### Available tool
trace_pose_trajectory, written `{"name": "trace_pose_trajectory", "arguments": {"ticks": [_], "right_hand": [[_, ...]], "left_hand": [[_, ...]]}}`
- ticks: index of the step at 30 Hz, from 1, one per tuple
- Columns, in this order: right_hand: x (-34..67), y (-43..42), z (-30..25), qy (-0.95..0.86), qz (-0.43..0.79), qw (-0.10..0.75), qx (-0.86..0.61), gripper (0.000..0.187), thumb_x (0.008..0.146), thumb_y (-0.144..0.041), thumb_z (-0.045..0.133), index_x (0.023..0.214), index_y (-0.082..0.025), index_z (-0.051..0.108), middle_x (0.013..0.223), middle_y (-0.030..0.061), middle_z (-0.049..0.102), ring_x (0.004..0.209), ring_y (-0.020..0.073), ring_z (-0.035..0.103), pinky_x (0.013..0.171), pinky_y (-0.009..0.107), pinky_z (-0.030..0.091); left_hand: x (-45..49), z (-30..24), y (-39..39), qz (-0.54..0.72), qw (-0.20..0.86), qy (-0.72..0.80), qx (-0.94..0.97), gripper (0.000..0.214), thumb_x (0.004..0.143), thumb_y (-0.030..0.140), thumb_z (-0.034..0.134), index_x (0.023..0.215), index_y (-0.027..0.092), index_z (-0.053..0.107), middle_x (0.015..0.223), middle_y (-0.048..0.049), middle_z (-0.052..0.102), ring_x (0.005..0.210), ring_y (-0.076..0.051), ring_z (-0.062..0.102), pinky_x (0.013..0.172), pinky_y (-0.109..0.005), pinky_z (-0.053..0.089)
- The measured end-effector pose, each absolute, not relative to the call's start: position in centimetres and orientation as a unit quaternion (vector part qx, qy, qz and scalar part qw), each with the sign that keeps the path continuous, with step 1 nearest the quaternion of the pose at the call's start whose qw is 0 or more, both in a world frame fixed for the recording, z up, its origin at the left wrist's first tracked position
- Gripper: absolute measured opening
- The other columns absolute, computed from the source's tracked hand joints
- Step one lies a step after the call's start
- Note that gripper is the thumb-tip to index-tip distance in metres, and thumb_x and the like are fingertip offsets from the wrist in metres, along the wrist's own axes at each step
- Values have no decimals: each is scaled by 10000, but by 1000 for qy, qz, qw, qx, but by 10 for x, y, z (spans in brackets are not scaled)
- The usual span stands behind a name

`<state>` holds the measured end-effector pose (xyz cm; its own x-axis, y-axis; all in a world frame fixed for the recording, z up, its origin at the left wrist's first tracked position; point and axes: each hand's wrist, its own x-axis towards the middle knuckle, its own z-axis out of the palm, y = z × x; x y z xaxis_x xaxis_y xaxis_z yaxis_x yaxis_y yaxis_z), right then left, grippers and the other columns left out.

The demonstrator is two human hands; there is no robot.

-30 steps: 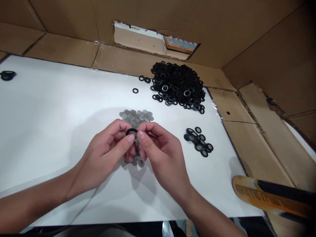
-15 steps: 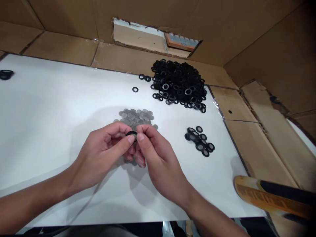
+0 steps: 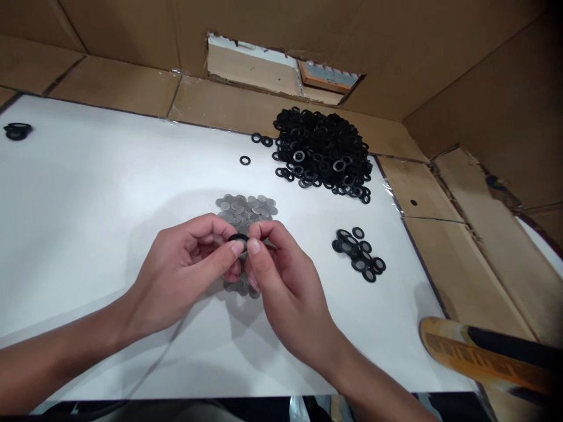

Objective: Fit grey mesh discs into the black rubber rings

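Between my two hands is a black ring washer (image 3: pixel 238 237), tilted, with a bit of grey showing inside it. My left hand (image 3: pixel 187 269) pinches its left side between thumb and fingers. On the ring's right side, the thumb and forefinger of my right hand (image 3: pixel 284 275) are closed on its edge. Below and behind my fingers lies a pile of small grey discs (image 3: pixel 240 208), partly hidden by the hands. To the right is a small cluster of black rings with grey discs in them (image 3: pixel 360 255).
A large heap of black rings (image 3: pixel 323 152) sits at the back right, with a loose ring (image 3: pixel 245 160) left of it. More black rings (image 3: pixel 17 130) lie far left. Cardboard walls (image 3: pixel 378 53) surround the white tabletop (image 3: pixel 101 176). A yellow-and-black object (image 3: pixel 475 349) juts in at right.
My fingers have shifted slightly around the black ring, which both hands still hold. The whole view has moved a little, so the surroundings appear slightly farther right.
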<state>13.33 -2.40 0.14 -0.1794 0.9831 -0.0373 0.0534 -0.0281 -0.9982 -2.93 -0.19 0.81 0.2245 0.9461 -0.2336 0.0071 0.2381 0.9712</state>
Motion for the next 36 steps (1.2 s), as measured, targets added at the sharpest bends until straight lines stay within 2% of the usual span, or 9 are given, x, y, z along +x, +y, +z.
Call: {"name": "trace_pose_trajectory", "arguments": {"ticks": [5, 8, 11, 15, 19, 23, 26, 31, 36], "right_hand": [[140, -16, 5, -549, 536, 411, -491, 162, 1063, -352, 552, 956, -234, 579, 706, -41, 576, 622, 132, 567, 586, 277, 457], [145, -11, 7, -568, 498, 398, -520, 137, 1003, -329, 638, 915, -224, 640, 696, -27, 588, 631, 145, 587, 574, 281, 456], [147, -8, 8, -581, 469, 386, -541, 156, 971, -323, 676, 856, -221, 653, 691, -9, 612, 653, 161, 605, 558, 280, 458], [146, -9, 8, -553, 491, 391, -548, 148, 940, -309, 704, 831, -212, 684, 643, -16, 639, 573, 147, 590, 533, 278, 475], [141, -12, 8, -517, 477, 437, -561, 147, 918, -308, 750, 815, -204, 733, 640, -19, 682, 517, 125, 588, 511, 265, 484], [138, -16, 6, -520, 438, 452, -577, 154, 924, -311, 762, 801, -218, 765, 660, -10, 714, 577, 143, 647, 585, 282, 541], [136, -15, 5, -509, 473, 439, -569, 127, 914, -294, 768, 815, -215, 754, 660, -14, 721, 579, 146, 664, 572, 276, 549], [134, -12, 6, -467, 528, 465, -536, 105, 909, -209, 748, 833, -205, 675, 627, -44, 684, 546, 113, 636, 541, 225, 535], [134, -17, 3, -490, 534, 457, -516, 99, 974, -223, 676, 888, -192, 639, 706, -27, 693, 598, 97, 614, 585, 209, 528]], "left_hand": [[-30, 8, 0, 373, 616, 486, 495, 66, 913, 230, 747, 856, 205, 726, 686, 26, 719, 636, -130, 690, 642, -218, 594], [-31, 8, 2, 352, 618, 493, 500, 51, 882, 224, 764, 848, 204, 732, 699, 22, 709, 633, -139, 682, 630, -232, 584], [-31, 9, 5, 346, 587, 521, 514, 83, 875, 261, 768, 818, 207, 741, 660, 20, 682, 606, -140, 642, 590, -232, 540], [-31, 8, 6, 360, 555, 542, 519, 100, 876, 313, 786, 838, 223, 765, 693, 30, 636, 640, -119, 578, 592, -206, 484], [-30, 3, 5, 348, 602, 526, 489, 128, 921, 358, 770, 898, 232, 759, 740, 29, 652, 694, -118, 584, 633, -201, 486], [-28, 0, 5, 371, 636, 499, 457, 152, 956, 363, 745, 872, 236, 743, 735, 40, 654, 703, -109, 597, 658, -189, 508], [-28, 1, 4, 372, 634, 500, 457, 162, 978, 343, 723, 862, 232, 737, 708, 44, 657, 682, -102, 615, 643, -180, 515], [-28, 4, 3, 357, 644, 505, 451, 136, 971, 302, 733, 866, 217, 741, 707, 40, 699, 687, -104, 658, 661, -176, 553], [-27, 0, 2, 375, 636, 493, 460, 131, 982, 300, 724, 880, 222, 747, 711, 57, 707, 670, -85, 666, 660, -156, 556]]}}
